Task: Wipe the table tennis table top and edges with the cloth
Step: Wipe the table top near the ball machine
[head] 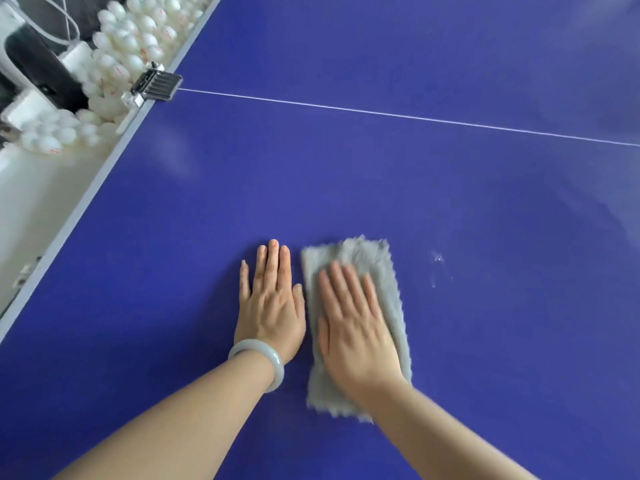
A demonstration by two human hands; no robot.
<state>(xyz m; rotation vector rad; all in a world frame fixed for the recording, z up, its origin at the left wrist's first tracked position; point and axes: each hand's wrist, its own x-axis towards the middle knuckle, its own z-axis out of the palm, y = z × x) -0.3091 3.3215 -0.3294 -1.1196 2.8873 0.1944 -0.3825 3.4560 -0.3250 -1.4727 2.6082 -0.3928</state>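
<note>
Both palms flat, fingers straight: your right hand [353, 327] presses the fluffy grey rectangular cloth [363, 254] onto the blue table top [346, 168] (left hand [273, 306] bare); ungripped, it may bunch.

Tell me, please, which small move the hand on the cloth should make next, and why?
Probably slide the cloth to the right. The right hand lies flat on it, and small whitish marks show on the blue table just right of the cloth, not yet covered. The left hand rests flat on the bare table on the other side.
</note>
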